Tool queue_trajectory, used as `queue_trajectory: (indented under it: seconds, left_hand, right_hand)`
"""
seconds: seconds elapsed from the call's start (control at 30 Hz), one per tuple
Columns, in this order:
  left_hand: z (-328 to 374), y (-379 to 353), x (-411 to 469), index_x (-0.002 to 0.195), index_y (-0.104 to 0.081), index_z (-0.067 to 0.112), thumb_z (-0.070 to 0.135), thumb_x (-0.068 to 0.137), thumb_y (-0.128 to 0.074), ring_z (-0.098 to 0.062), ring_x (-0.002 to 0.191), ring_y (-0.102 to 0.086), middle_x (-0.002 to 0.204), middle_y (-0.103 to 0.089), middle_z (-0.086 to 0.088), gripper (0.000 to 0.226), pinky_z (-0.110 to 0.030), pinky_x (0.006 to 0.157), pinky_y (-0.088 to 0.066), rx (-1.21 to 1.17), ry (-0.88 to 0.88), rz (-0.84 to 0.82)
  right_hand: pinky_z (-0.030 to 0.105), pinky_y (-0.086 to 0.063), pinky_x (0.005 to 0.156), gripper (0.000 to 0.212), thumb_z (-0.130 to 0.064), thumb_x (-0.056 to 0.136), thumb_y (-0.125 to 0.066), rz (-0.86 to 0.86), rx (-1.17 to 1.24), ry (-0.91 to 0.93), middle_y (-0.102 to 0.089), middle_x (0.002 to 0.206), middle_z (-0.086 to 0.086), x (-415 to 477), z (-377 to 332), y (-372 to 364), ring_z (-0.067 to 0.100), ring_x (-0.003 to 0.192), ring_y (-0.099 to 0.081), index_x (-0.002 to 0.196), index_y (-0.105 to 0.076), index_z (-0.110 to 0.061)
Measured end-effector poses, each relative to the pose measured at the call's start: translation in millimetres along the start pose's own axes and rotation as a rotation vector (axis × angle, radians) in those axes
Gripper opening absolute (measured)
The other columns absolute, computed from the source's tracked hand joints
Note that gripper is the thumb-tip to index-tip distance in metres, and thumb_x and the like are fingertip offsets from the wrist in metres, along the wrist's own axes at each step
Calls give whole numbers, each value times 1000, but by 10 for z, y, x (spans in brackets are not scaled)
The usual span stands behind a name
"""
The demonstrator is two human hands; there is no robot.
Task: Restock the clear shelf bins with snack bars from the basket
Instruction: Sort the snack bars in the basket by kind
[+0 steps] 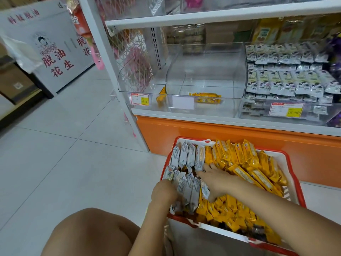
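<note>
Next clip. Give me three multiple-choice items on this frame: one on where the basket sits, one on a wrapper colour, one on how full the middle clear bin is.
1. Where is the basket?
A) on the upper shelf
B) inside a clear bin
C) low, in front of the orange shelf base

2. What colour are the snack bars filling the basket's right side?
A) purple
B) yellow
C) green

3. How full is the middle clear bin?
A) nearly empty
B) heaped to the rim
C) half full

Answers:
1 C: its red rim lies below the bins, against the orange base.
2 B: yellow wrappers are packed all along that side.
3 A: only one yellow bar shows, at the bin's front.
</note>
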State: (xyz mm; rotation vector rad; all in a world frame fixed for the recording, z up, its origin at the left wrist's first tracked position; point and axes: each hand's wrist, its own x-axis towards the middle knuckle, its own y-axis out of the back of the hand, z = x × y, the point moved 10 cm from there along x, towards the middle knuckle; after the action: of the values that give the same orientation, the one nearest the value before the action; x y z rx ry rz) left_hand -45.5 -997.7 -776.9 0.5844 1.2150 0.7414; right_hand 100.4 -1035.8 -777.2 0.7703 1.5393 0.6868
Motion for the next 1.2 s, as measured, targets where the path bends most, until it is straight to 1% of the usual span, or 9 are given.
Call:
queue_trajectory:
  seconds: [0.2,0.33,0.5,0.6,0.67,0.8,0.93,1.07,1.2]
  left_hand:
    - [183,251,51,62,-48,12,26,76,-75,-13,54,-51,62,-49,-3,33,-22,52,-41,-474,-110,-10]
    - [439,427,-53,107,-61,9,25,81,-73,-17,59,-60,83,-66,-1,33,-23,52,-49,-886,-174,-104]
    - [612,560,-113,94,-64,7,14,88,-62,-18,57,-58,74,-63,-3,9,-23,53,-48,-1016,-238,-101]
    - [790,579,-89,102,-66,4,13,85,-66,-20,79,-67,89,-68,-9,19,-33,75,-56,-1199,-304,-183]
    - [927,621,-62,108,-67,3,20,78,-69,-23,87,-68,100,-72,-10,34,-37,80,-55,-1313,-329,-244]
    - [1194,646,-30,104,-63,-4,20,74,-65,-19,82,-70,94,-72,-12,39,-29,71,-58,-1470,-329,-348]
    - [1529,553,-47,99,-62,-5,11,81,-66,-27,92,-69,103,-68,-22,24,-33,77,-58,-1568,-385,-486]
    - [1851,509,-154,98,-71,0,6,79,-63,-30,100,-67,112,-65,-24,21,-39,81,-57,-1650,-483,-619]
    - [2002,536,-206,119,-61,-2,12,64,-86,-35,112,-61,126,-58,-27,62,-41,85,-56,-1731,-542,-635]
  right_hand:
    - [31,-44,73,67,-41,86,-64,236,67,60,-42,137,6,-61,51,261,25,112,-53,145,-38,-21]
    - [34,-49,80,51,-36,89,-61,343,-54,189,-50,127,5,-91,-58,359,24,110,-54,134,-49,-16]
    - [31,-46,80,38,-30,89,-54,536,9,254,-59,116,3,-178,58,629,22,108,-56,124,-56,-15]
    - [17,-41,86,37,-36,89,-61,698,331,115,-58,120,-9,-384,555,985,10,109,-54,123,-57,-22]
    - [6,-37,68,25,-29,86,-69,869,624,-13,-63,102,-7,-619,955,1213,7,88,-56,109,-61,-22]
    - [22,-47,59,16,-16,90,-63,1198,1360,-143,-67,80,0,-1072,1573,1159,14,60,-64,96,-57,-30]
    - [25,-55,60,20,-12,98,-48,1154,1892,-39,-72,75,-4,-1160,1459,921,26,70,-70,107,-63,-22]
    - [21,-54,66,13,-12,96,-53,1136,1849,-63,-71,86,-1,-1064,1312,896,11,78,-70,96,-65,-14]
    - [19,-49,63,11,-13,94,-55,1137,1568,-95,-70,81,-11,-1107,1261,982,5,74,-64,94,-64,-18]
